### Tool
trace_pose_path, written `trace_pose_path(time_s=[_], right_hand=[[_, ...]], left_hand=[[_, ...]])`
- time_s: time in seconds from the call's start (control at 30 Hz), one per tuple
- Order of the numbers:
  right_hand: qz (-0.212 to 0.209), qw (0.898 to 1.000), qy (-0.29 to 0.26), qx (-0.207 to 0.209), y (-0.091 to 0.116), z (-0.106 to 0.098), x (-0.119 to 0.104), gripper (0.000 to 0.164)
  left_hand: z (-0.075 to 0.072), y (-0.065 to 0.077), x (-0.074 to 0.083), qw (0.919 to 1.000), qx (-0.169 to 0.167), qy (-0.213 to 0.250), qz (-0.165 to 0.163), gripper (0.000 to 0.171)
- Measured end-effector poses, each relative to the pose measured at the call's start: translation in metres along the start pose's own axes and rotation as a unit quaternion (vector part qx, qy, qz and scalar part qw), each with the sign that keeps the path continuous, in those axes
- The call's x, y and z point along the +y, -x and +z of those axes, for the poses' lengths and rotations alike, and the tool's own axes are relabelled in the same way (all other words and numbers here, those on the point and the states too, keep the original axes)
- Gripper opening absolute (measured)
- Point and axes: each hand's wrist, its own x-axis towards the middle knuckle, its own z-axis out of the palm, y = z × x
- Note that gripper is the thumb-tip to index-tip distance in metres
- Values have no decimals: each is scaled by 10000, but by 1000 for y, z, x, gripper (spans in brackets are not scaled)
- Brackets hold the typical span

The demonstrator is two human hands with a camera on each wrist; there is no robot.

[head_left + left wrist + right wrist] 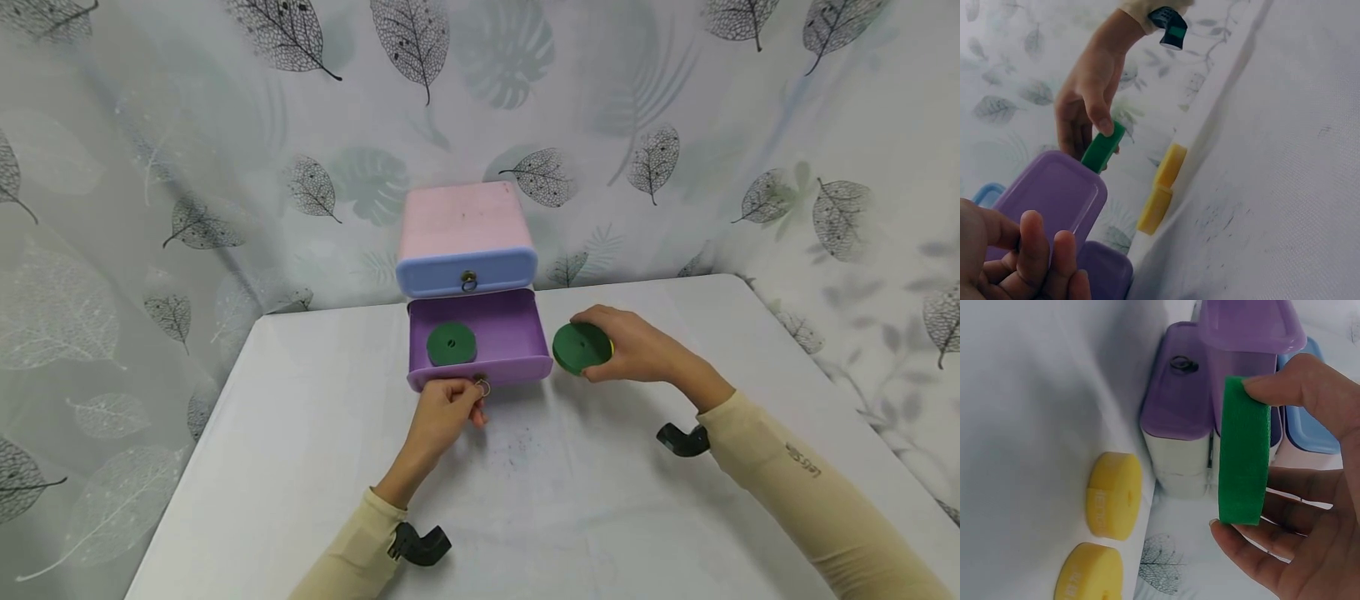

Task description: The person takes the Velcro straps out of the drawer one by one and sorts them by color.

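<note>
A small pink drawer unit (465,217) stands at the back of the table, with a blue drawer front (502,271) on top and a purple drawer (510,333) pulled out beneath. My left hand (442,417) pinches the ring pull (483,387) on the purple drawer's front. Inside that drawer, toward its left, lies a thick green disc (452,345) with a small centre hole. Just right of the drawer, my right hand (630,346) holds a second green disc (1244,450) by its edge, thumb on one side and fingers on the other.
Two yellow discs (1115,495) stand side by side on the white table, mostly hidden behind the right hand in the head view. A lower, darker purple drawer (1179,394) is closed. Leaf-print sheeting (337,183) hangs behind the table.
</note>
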Motion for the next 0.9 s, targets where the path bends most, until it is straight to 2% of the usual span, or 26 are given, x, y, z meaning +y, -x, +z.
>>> trace_pose_path(time_s=[0.33,0.67,0.9], right_hand=[[7,9999,-100,-51,4,9,7,70],[186,9994,-235,-170,8,18,9,74],[117,9998,-25,-134,10,26,11,72]], left_hand=[[0,-1,-1,10000,-9,50,-16,30],[2,0,1,9999,62,92,-91,29],[0,0,-1,10000,-26,46,-12,30]])
